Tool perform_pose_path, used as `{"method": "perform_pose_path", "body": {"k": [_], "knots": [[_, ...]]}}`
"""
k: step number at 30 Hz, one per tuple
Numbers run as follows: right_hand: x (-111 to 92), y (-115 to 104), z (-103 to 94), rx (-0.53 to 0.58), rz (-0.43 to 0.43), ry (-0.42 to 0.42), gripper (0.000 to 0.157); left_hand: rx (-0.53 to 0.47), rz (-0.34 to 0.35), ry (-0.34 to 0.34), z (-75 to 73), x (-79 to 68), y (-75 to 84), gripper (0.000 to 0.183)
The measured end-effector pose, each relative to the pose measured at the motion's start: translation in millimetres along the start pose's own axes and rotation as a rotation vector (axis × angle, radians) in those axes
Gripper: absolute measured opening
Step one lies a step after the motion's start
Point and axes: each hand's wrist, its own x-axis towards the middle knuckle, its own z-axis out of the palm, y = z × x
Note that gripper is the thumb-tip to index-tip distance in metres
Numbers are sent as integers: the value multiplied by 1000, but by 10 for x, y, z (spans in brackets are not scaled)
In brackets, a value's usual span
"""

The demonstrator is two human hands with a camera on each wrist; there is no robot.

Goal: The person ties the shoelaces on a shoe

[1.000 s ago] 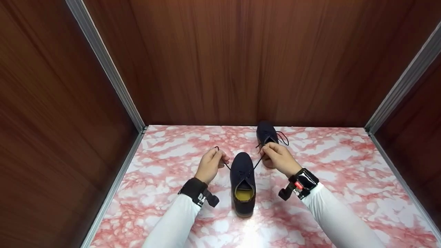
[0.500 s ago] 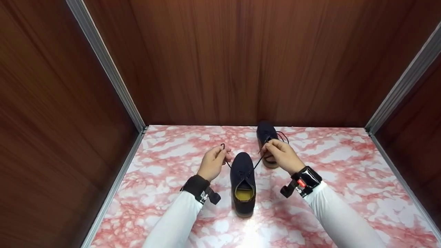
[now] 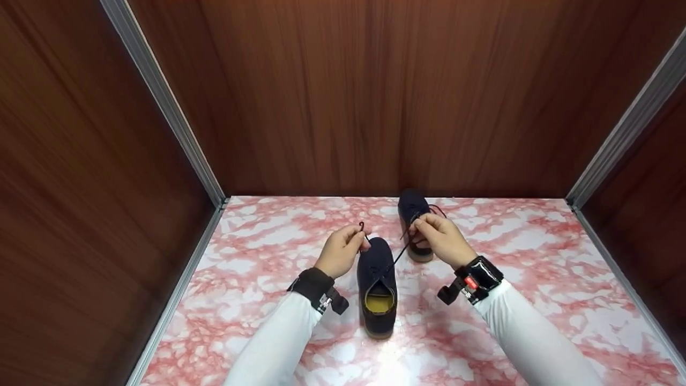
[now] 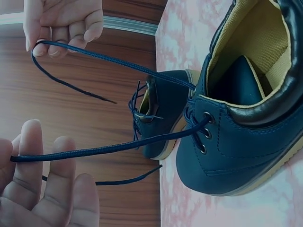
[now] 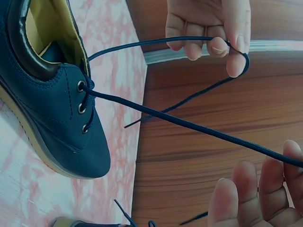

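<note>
A dark navy lace-up shoe [image 3: 378, 311] with a yellow lining stands upright, toe pointing away from me. Beside its toe, my left hand [image 3: 342, 251] pinches the left end of its shoelace [image 4: 94, 152] between thumb and forefinger. On the other side, the right lace [image 5: 189, 124] runs taut to my right hand [image 3: 442, 240], which pinches it with thumb and fingertips. Both free ends dangle past the fingers. The two laces come out of the eyelets separately and spread apart like a V.
Behind and to the right stands a second navy shoe [image 3: 411, 202], its loose lace lying at its side and its rear partly behind my right hand. The red-and-white marbled surface [image 3: 257, 300] meets brown wood-grain panels [image 3: 343, 107] with metal corner strips [image 3: 177, 107].
My left hand has moved right, toward the near shoe's toe, with its lace. My right hand has shifted slightly up and right, its lace still pinched. Both shoes stay put.
</note>
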Motion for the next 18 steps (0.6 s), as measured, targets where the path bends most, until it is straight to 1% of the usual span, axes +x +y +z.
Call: {"method": "perform_pose_path", "body": {"k": [3,7,10,13,15,16,18], "knots": [[15,-14,-8,-9,-3,-1,32,37,2,-21,18,20,32,24],[24,-35,-33,-20,-24,-11,31,98,-5,-74,75,62,103,25],[26,-57,-60,-24,-44,-5,30,133,4,-137,152,113,170,25],[30,-71,-81,-14,-46,14,30,156,33,-218,247,167,217,25],[34,-75,-89,-5,-49,16,30,182,49,-259,300,198,209,24],[37,-77,-92,-5,-54,11,30,196,47,-267,319,209,186,23],[42,-70,-89,4,-53,4,30,229,26,-260,341,219,110,19]]}}
